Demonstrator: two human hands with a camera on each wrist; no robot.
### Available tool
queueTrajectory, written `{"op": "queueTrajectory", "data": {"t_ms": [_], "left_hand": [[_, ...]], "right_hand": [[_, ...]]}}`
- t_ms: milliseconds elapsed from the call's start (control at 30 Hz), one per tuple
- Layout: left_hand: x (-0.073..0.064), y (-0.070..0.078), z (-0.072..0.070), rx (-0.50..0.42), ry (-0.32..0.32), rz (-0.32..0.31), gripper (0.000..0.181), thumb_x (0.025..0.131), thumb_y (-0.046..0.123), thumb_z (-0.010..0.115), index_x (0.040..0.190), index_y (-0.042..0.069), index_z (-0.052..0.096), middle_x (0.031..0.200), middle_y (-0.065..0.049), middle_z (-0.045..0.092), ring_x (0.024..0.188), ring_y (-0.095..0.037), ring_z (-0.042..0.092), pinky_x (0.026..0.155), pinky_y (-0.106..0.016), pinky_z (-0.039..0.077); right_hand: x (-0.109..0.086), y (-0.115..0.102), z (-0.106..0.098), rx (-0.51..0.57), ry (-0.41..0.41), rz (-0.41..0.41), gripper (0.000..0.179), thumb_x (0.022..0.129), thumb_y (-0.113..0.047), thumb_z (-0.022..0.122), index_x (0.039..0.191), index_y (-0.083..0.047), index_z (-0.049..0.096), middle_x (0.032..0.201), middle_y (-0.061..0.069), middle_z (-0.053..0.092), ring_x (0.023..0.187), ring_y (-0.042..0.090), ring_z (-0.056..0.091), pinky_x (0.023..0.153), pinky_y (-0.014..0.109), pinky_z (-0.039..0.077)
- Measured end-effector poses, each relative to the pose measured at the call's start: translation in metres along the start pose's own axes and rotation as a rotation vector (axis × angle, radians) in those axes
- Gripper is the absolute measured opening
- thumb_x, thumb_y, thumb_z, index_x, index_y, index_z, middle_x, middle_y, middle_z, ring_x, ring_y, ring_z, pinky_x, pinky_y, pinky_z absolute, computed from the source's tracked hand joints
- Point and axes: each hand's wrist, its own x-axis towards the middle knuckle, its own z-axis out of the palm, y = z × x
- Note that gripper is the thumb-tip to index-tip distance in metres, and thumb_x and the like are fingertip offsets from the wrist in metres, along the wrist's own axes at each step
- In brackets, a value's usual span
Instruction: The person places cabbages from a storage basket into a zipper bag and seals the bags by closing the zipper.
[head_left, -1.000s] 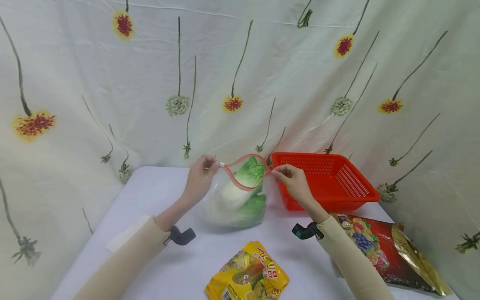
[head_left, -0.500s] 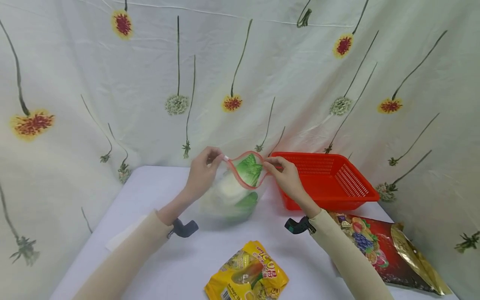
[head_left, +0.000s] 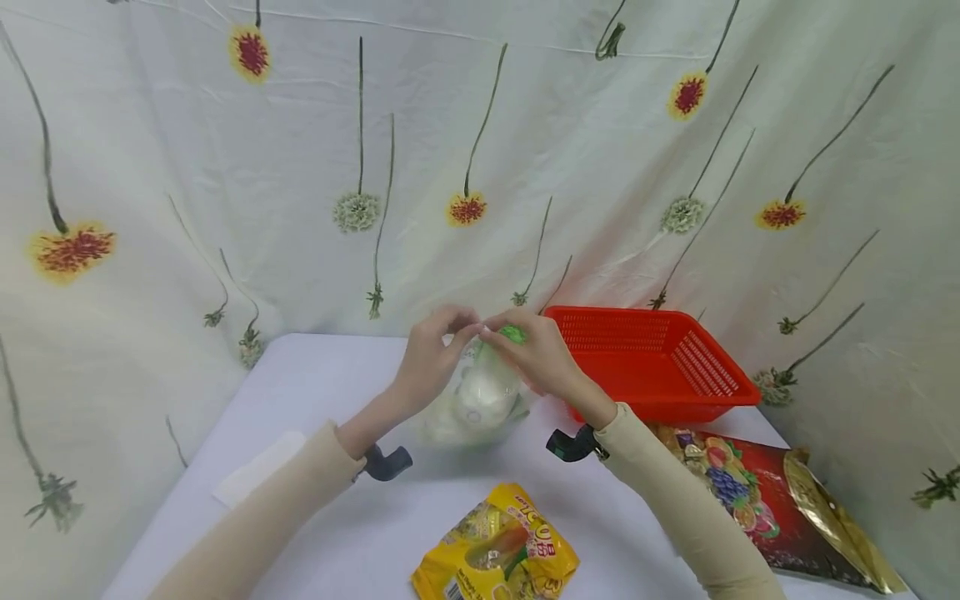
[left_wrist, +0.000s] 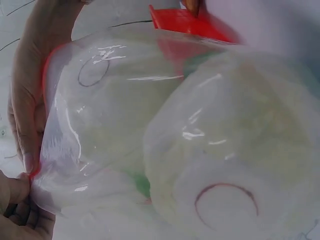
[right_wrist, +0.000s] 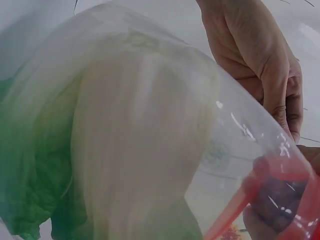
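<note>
A clear zip bag (head_left: 442,425) stands on the table with a Chinese cabbage (head_left: 483,396) inside, white base towards me and green leaves behind. My left hand (head_left: 427,358) and right hand (head_left: 542,354) meet at the bag's top edge, both pinching it with thumb and fingers. A small white piece shows between the fingertips; it looks like the slider. The red zip strip (right_wrist: 227,220) shows in the right wrist view, part of it behind the film. In the left wrist view the bag (left_wrist: 110,120) fills most of the picture, the right hand (left_wrist: 30,90) along its edge.
A red plastic basket (head_left: 637,408) stands behind my right hand. In front lies a yellow candy packet (head_left: 498,546). At the right is a red and gold fruit-print bag (head_left: 757,500); a white sheet (head_left: 258,471) lies left. A flowered curtain (head_left: 420,167) hangs behind the table.
My hands have come together over the bag, the right moving left and the left moving right. The bag's mouth, a wide red loop before, is now drawn in and hidden by the hands.
</note>
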Motion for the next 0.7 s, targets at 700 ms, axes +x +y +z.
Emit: {"op": "queueTrajectory", "data": {"t_ms": [700], "left_hand": [[-0.016,-0.016,-0.001,-0.041,0.097,-0.018,0.011,0.093,0.013,0.064,0.098,0.004,0.06,0.091,-0.005,0.066,0.089,-0.017,0.065,0.084,-0.03,0.055]], "right_hand": [[-0.013,-0.006,0.02,-0.289,0.055,-0.051,0.015,0.094,-0.016,0.062,0.108,-0.01,0.067,0.1,0.003,0.07,0.09,0.018,0.063,0.082,0.033,0.056]]}}
